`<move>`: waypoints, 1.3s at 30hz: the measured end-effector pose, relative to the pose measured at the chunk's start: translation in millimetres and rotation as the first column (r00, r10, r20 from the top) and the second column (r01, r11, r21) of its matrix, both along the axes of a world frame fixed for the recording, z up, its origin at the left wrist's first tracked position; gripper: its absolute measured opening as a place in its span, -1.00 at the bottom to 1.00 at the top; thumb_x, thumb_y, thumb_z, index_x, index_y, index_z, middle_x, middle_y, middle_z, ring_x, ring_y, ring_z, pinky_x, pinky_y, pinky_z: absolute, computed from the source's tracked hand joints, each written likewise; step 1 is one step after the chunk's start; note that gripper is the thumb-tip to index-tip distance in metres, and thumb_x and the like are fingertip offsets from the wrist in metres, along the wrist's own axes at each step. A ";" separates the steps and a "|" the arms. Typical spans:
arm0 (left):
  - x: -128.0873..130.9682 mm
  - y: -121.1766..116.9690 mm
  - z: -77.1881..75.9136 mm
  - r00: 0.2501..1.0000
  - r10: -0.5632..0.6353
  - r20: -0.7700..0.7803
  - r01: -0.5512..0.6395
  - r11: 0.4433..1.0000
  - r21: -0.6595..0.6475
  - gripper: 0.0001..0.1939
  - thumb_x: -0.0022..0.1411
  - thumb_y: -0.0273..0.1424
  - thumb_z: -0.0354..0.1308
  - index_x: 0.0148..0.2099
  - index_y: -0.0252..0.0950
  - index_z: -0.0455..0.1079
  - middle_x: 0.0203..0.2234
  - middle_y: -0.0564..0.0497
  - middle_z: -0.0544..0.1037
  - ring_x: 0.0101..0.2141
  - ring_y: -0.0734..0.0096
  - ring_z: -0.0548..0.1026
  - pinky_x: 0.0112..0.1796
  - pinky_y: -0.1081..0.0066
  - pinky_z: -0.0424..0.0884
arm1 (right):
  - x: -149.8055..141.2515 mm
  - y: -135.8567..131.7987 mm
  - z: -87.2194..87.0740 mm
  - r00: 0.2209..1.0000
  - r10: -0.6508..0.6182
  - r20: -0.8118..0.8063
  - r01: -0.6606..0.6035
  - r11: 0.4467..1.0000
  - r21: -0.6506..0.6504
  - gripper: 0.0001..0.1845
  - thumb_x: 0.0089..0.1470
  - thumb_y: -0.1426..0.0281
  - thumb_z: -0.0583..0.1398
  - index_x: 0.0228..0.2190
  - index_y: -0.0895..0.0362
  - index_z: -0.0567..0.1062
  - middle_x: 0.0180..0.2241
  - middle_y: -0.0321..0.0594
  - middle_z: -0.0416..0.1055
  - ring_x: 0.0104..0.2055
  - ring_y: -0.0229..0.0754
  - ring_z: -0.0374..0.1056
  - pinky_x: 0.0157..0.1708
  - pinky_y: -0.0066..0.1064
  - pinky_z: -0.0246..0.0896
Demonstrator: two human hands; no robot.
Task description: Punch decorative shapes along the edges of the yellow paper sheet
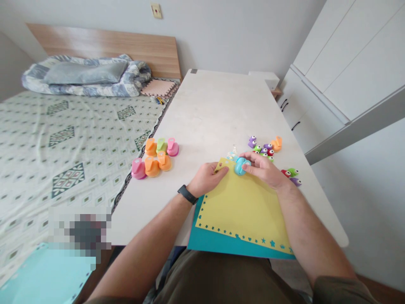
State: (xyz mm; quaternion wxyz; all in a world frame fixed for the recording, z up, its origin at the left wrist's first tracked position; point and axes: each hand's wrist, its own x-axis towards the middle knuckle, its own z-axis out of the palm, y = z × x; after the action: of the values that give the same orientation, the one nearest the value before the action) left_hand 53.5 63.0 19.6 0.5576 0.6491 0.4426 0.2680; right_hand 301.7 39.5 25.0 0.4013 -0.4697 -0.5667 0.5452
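Observation:
A yellow paper sheet [243,207] with small shapes cut along its edges lies over a teal sheet [221,245] at the table's front. My left hand [210,177] pinches the yellow sheet near its far left corner, close to a dark flower-shaped cutout. At the sheet's far edge is a light blue craft punch [241,166], gripped by my right hand [264,169] with the thumb on its near side. Small paper cutouts [233,154] are heaped just beyond the punch. Whether the punch's lever is pressed down I cannot tell.
Several orange, pink and green craft punches [152,166] stand on the table's left. Small purple, green and red punches [257,148] and an orange punch [276,144] sit on the right. A bed [104,118] adjoins the white table [221,105]; a light blue sheet [47,274] lies lower left.

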 end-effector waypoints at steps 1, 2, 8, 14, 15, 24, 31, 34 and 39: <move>-0.1 0.2 0.1 1.000 -0.002 -0.003 0.002 1.000 0.007 -0.58 0.26 -0.02 0.20 -0.24 -0.32 0.55 -0.46 -0.02 0.61 -0.46 0.31 0.55 -0.50 0.45 0.40 | 0.3 0.1 -0.5 1.000 0.002 0.000 -0.002 1.000 -0.002 -0.46 0.13 0.12 0.40 0.07 0.05 0.51 0.00 -0.10 0.55 -0.01 -0.02 0.47 0.06 -0.08 0.38; -0.2 0.5 0.2 1.000 -0.006 -0.005 0.006 1.000 0.015 -0.58 0.26 -0.02 0.20 -0.24 -0.32 0.55 -0.46 -0.01 0.61 -0.46 0.31 0.55 -0.49 0.45 0.40 | 0.7 0.2 -1.0 1.000 0.004 0.002 -0.004 1.000 -0.003 -0.46 0.13 0.12 0.40 0.08 0.04 0.50 -0.01 -0.10 0.55 -0.02 -0.02 0.47 0.06 -0.08 0.38; -1.0 1.5 0.7 1.000 -0.008 -0.022 0.008 1.000 0.026 -0.58 0.27 -0.02 0.19 -0.26 -0.32 0.54 -0.48 -0.01 0.60 -0.46 0.31 0.54 -0.49 0.45 0.40 | 0.4 0.7 0.2 1.000 -0.009 0.027 0.009 1.000 -0.003 -0.49 0.13 0.12 0.40 0.06 0.02 0.50 0.00 -0.10 0.54 0.00 -0.01 0.47 0.07 -0.07 0.38; -1.0 1.1 2.3 1.000 -0.005 -0.015 0.005 1.000 0.015 -0.58 0.27 -0.03 0.20 -0.27 -0.32 0.53 -0.47 -0.02 0.60 -0.44 0.30 0.55 -0.47 0.44 0.41 | -1.7 0.6 3.7 0.999 -0.013 0.044 0.014 1.000 -0.020 -0.47 0.18 0.08 0.36 0.09 0.07 0.50 0.02 -0.06 0.55 0.04 0.02 0.47 0.11 -0.03 0.37; -0.9 1.1 2.8 1.000 -0.005 -0.013 0.006 1.000 0.012 -0.58 0.26 -0.02 0.20 -0.27 -0.32 0.53 -0.47 -0.02 0.60 -0.44 0.29 0.55 -0.47 0.44 0.41 | -1.9 0.5 3.9 0.999 -0.015 0.045 0.015 1.000 -0.019 -0.47 0.18 0.07 0.35 0.09 0.07 0.51 0.02 -0.06 0.55 0.05 0.03 0.47 0.11 -0.03 0.36; 0.0 2.4 2.5 1.000 -0.025 -0.003 0.025 1.000 0.007 -0.56 0.28 -0.01 0.19 -0.27 -0.33 0.51 -0.47 -0.01 0.58 -0.44 0.31 0.53 -0.47 0.45 0.40 | -2.7 1.3 5.9 0.998 -0.018 0.052 0.019 1.000 -0.024 -0.43 0.19 0.05 0.33 0.11 0.09 0.50 0.03 -0.06 0.57 0.07 0.05 0.46 0.10 -0.04 0.37; -0.4 4.7 -0.2 1.000 -0.025 -0.018 0.025 1.000 0.000 -0.57 0.29 -0.02 0.19 -0.24 -0.34 0.53 -0.46 -0.02 0.59 -0.46 0.36 0.51 -0.48 0.46 0.36 | -2.9 1.8 4.9 0.998 -0.025 0.058 0.027 0.999 -0.023 -0.45 0.20 0.05 0.33 0.10 0.09 0.51 0.07 -0.06 0.54 0.05 0.04 0.47 0.08 -0.09 0.39; -0.4 4.7 -0.1 1.000 -0.029 -0.003 0.029 1.000 -0.004 -0.57 0.29 -0.03 0.19 -0.23 -0.34 0.54 -0.45 -0.02 0.60 -0.47 0.36 0.51 -0.48 0.46 0.36 | -2.6 2.0 3.0 0.998 -0.029 0.057 0.030 0.999 -0.025 -0.47 0.20 0.06 0.33 0.09 0.08 0.52 0.04 -0.06 0.55 0.04 0.04 0.47 0.07 -0.09 0.38; 0.2 4.0 0.7 0.999 -0.032 0.011 0.032 0.999 -0.013 -0.58 0.30 -0.03 0.19 -0.22 -0.34 0.54 -0.45 -0.02 0.61 -0.47 0.35 0.52 -0.48 0.45 0.37 | -2.6 2.1 1.8 0.998 -0.032 0.050 0.034 0.999 -0.029 -0.47 0.20 0.06 0.33 0.09 0.08 0.52 0.03 -0.08 0.55 0.04 0.02 0.47 0.07 -0.13 0.38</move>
State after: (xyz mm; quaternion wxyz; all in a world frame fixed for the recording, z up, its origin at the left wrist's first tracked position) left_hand 53.6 67.0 20.3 0.5684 0.6511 0.4309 0.2596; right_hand 299.0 41.5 26.7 0.3890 -0.4984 -0.5604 0.5349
